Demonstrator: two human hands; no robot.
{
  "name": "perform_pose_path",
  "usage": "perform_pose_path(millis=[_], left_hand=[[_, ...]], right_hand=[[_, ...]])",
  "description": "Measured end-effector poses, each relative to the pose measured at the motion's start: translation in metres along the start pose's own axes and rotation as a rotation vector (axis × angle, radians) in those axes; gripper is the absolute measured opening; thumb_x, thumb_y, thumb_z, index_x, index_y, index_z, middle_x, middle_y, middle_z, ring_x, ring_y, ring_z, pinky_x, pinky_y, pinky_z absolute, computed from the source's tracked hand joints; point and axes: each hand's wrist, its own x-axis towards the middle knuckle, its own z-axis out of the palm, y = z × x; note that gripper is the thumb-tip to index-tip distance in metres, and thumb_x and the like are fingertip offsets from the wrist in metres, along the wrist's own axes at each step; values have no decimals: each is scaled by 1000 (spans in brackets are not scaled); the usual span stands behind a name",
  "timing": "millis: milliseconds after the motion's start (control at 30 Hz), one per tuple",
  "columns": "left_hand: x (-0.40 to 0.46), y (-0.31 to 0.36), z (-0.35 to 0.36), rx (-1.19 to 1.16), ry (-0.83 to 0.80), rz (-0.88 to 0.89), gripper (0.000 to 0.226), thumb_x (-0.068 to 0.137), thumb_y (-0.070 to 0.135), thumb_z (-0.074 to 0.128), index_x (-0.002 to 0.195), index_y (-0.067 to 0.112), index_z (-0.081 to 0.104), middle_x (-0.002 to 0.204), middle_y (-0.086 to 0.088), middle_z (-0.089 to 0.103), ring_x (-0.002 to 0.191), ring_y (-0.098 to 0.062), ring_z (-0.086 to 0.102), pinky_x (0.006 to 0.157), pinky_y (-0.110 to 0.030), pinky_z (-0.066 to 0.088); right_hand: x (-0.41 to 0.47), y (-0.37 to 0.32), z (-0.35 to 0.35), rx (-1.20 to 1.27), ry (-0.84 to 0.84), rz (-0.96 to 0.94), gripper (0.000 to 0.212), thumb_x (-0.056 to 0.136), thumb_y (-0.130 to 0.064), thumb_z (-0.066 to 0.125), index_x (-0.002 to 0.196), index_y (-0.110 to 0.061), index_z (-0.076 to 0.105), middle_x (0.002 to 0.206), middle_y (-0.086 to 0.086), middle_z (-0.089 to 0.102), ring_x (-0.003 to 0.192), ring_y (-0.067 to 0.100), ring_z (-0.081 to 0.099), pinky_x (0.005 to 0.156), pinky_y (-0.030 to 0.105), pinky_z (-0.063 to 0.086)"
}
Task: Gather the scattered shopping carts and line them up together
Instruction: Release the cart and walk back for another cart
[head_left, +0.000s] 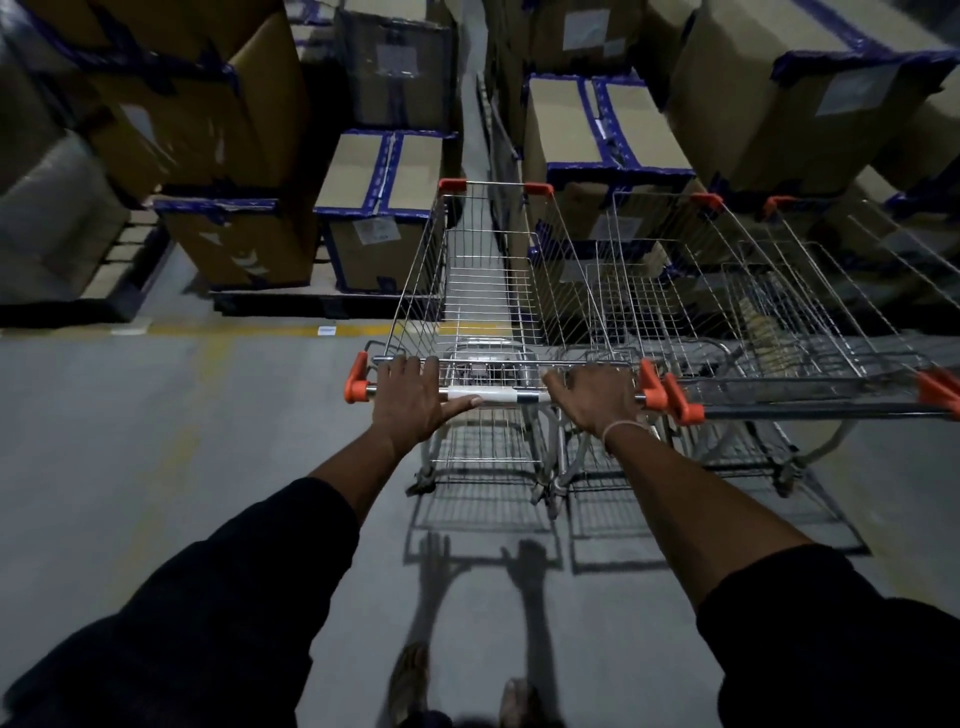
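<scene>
A wire shopping cart (483, 280) with orange corner caps stands straight ahead of me, its nose pointing into a narrow gap between stacked boxes. My left hand (413, 397) grips the left part of its handle bar (501, 396), and my right hand (595, 397), with a white thread at the wrist, grips the right part. A second cart (769, 306) stands right beside it on the right, parallel, its orange handle ends touching or almost touching my cart's handle end.
Tall cardboard boxes with blue tape (379, 208) stand on pallets to the left and to the right (582, 135) of the gap. A yellow floor line (249, 328) runs across in front of the pallets. Grey concrete floor (156, 441) spreads to my left.
</scene>
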Motion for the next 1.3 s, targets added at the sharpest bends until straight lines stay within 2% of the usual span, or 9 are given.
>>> perform_pose_path(millis=[100,167,267,433,567,700,867,1133,1300], left_hand=[[-17,-1,1,-63,16,17,115,86,96,6,140,7,57,133,-23,58,126,-41,50,109,-56,40],[-30,-3,1,-91,36,17,107,91,92,16,149,9,50,148,-23,49,138,-44,42,118,-62,31],[-55,-7,-4,-131,52,-6,99,94,87,22,158,14,42,162,-24,36,152,-44,28,124,-64,21],[-105,-21,-16,-171,31,-126,102,92,88,7,168,21,19,176,-16,-1,162,-37,-3,129,-60,6],[-149,-49,-22,-183,29,-241,100,92,85,8,169,20,11,175,-17,3,162,-36,-4,129,-56,1],[-194,-91,-25,-200,61,-366,98,94,82,14,168,18,17,175,-17,4,162,-37,-3,128,-56,2],[-254,-158,-27,-203,52,-506,100,93,83,12,169,18,13,175,-15,0,162,-35,-7,129,-53,0],[-345,-291,-34,-200,102,-668,101,91,84,8,169,20,10,176,-14,-2,162,-33,-9,130,-53,1],[-405,-371,-40,-199,144,-752,99,92,84,5,169,22,4,175,-11,-11,161,-29,-15,130,-48,-2]], right_hand=[[-7,-1,2,84,22,-20,97,99,-82,13,126,-11,73,149,20,57,140,38,49,119,57,33],[-13,-4,-3,147,23,-55,90,100,-81,21,138,-12,65,159,19,47,147,38,40,120,57,30],[-23,-14,-11,187,34,-118,91,97,-83,26,145,-13,57,157,21,46,146,40,40,120,56,33],[-40,-47,-30,148,101,-293,83,98,-78,37,146,-13,56,146,21,53,136,39,47,117,50,31],[-44,-87,-34,184,106,-389,102,84,-88,22,148,-16,55,150,18,53,141,38,44,119,52,31],[-48,-139,-37,191,46,-496,101,83,-86,27,157,-20,46,164,18,39,153,36,32,126,53,20],[-60,-221,-49,215,48,-633,89,87,-78,38,154,-20,49,161,18,41,152,35,30,126,50,13],[-76,-380,-44,213,2,-799,89,99,-76,43,167,-22,28,176,11,14,163,30,4,130,51,-7],[-91,-488,-35,236,-9,-889,105,87,-90,30,169,-24,23,178,9,6,164,29,-2,130,52,-9]])
